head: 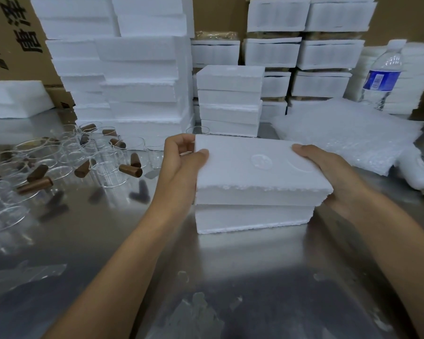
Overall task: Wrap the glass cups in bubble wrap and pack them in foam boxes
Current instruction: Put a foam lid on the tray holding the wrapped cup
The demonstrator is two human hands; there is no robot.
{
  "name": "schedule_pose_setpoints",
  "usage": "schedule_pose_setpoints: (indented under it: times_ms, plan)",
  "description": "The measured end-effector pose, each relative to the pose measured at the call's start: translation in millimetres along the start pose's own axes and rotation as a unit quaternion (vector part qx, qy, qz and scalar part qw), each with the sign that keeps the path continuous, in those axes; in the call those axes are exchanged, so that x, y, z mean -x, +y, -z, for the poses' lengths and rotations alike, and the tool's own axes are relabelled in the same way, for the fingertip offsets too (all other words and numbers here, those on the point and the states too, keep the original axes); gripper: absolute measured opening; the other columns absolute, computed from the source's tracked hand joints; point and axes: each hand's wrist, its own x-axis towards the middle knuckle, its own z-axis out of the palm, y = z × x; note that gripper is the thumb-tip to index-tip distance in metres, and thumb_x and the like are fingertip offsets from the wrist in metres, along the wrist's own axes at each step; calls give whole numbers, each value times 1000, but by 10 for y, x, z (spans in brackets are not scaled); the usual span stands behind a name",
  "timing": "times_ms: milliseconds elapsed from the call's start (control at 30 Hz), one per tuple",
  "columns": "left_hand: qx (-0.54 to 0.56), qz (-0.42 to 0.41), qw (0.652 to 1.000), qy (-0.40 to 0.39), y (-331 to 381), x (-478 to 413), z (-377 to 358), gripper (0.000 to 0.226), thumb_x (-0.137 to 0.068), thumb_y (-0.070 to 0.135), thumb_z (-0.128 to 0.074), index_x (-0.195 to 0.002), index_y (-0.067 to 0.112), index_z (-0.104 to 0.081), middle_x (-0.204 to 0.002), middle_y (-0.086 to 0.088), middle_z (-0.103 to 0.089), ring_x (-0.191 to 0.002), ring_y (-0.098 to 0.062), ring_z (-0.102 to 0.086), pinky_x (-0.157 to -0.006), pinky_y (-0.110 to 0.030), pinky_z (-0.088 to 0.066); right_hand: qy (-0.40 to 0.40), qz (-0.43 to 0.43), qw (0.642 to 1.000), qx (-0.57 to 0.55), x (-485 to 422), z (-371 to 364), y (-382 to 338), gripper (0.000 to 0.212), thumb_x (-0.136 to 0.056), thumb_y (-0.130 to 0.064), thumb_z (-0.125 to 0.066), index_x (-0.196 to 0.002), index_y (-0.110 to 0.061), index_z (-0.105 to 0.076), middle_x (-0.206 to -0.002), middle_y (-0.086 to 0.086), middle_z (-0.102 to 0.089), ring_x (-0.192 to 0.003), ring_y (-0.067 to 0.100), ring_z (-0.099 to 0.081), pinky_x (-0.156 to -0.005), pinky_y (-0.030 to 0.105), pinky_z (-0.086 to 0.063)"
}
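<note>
At mid-table (137,241), the box (252,220) lies long side left to right, with open steel in front of it dotted with foam crumbs (201,299). The left hand (181,162) grips the left end of the lid (255,165), thumb on top. The right hand (328,170) grips the right end, which overhangs the box. Lid's over it, contents hidden. Cups (66,162) crowd the left, wrap (348,133) lies right, stacks (142,77) wall the back, and a bottle (383,72) stands far right.

Black characters (26,37), perhaps Chinese, on carton (0,11)
</note>
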Motion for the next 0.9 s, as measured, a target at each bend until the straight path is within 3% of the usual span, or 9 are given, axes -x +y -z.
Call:
schedule_pose_setpoints:
  times_ms: [167, 333, 467, 533, 667, 767, 900]
  plan:
    - [1, -11, 1000, 5, -1, 2, -24, 16, -88, 11, -54, -96, 25, -50, -92, 11, -55, -71, 5, -58, -64, -12, -45, 5, -1, 1000, -11, -17, -9, 17, 18, -83, -34, -65, -84, -17, -70, -74, -2, -73, -64, 14, -67, -67, 28, -49]
    - [-11, 5, 1000, 21, 4, -5, -39, 25, -69, 24, -53, -94, 26, -48, -90, 9, -53, -68, 0, -54, -65, -17, -44, 11, -1, 999, -43, -31, -40, 41, 31, -86, -48, -58, -91, -20, -71, -92, 1, -74, -81, 17, -70, -84, 32, -49]
    - [-8, 40, 998, 38, -19, -19, -36, 20, -77, 23, -58, -95, 28, -48, -98, 3, -54, -78, -8, -55, -71, -23, -43, -23, 7, 996, -86, -1, -72, 65, 40, -88, -50, -52, -106, -19, -68, -98, 0, -74, -85, 14, -70, -72, 26, -52]
    - [-11, 70, 996, 50, -43, -29, -25, 14, -89, 19, -55, -95, 29, -49, -100, 3, -56, -78, -7, -56, -71, -23, -43, -28, 13, 994, -100, 12, -77, 74, 30, -87, -45, -55, -98, -21, -69, -92, -2, -74, -81, 13, -70, -74, 28, -49]
    - [17, 111, 992, 57, -56, -56, -17, 11, -93, 19, -53, -95, 29, -51, -104, -1, -59, -84, -12, -58, -79, -28, -45, -30, 7, 997, -72, 7, -69, 98, 20, -87, -40, -56, -87, -23, -67, -77, -6, -72, -67, 11, -68, -65, 27, -47]
    - [22, 121, 991, 57, -56, -66, -9, 11, -92, 20, -54, -95, 30, -52, -102, 0, -60, -80, -9, -59, -72, -26, -45, -28, 6, 998, -48, -12, -57, 113, 20, -88, -38, -53, -84, -22, -64, -71, -5, -69, -60, 11, -64, -59, 27, -45]
    - [38, 139, 988, 61, -57, -68, 6, 9, -92, 20, -56, -91, 29, -53, -84, 6, -59, -58, 2, -59, -57, -19, -44, -31, 3, 999, -33, -40, -41, 126, 21, -87, -37, -53, -87, -20, -65, -73, -3, -68, -61, 13, -63, -61, 28, -45]
